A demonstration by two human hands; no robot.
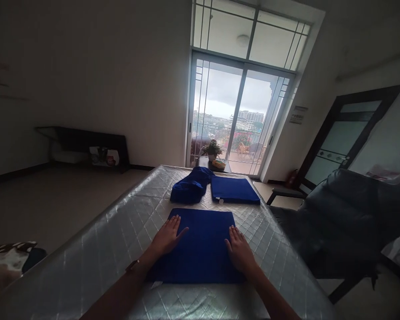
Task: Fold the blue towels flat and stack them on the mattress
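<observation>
A folded blue cloth (203, 244) lies flat on the quilted silver mattress (96, 253) in front of me. My left hand (167, 237) rests palm down on the cloth's left part, fingers stretched out. My right hand (240, 251) lies flat on its right part, fingers together and extended. Neither hand holds anything. Farther back a second folded blue cloth (234, 190) lies flat, and a crumpled blue heap (190, 186) sits to its left.
A dark armchair (346, 218) stands close to the mattress's right side. Beyond the far end are a small table with a potted plant (212, 149) and glass balcony doors (236, 120). A low dark shelf (86, 146) lines the left wall.
</observation>
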